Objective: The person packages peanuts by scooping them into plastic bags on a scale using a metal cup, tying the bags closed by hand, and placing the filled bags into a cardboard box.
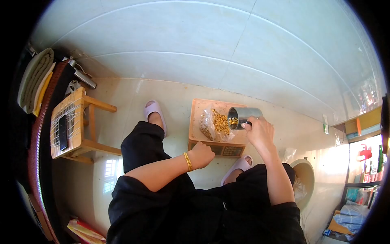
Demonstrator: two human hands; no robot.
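Note:
My right hand (260,132) grips the handle of a metal cup (245,114), which is tipped on its side with its mouth to the left. Some yellow kernels show inside the cup. Just left of its mouth, a clear plastic bag (208,122) lies with yellow kernels (221,123) in and around its opening. Both bag and kernels rest on the flat top of an orange scale (199,106) with a keypad on its near side. In front of the scale's near left corner is my left hand (202,155), its fingers curled closed; whether anything is inside cannot be seen.
A wooden stool (91,144) with a dark phone (63,132) on its seat stands at the left. My feet in pink slippers (152,107) flank the scale. A round pale bin (306,179) is at the right, near shelves (363,185). A tiled wall (183,40) rises beyond.

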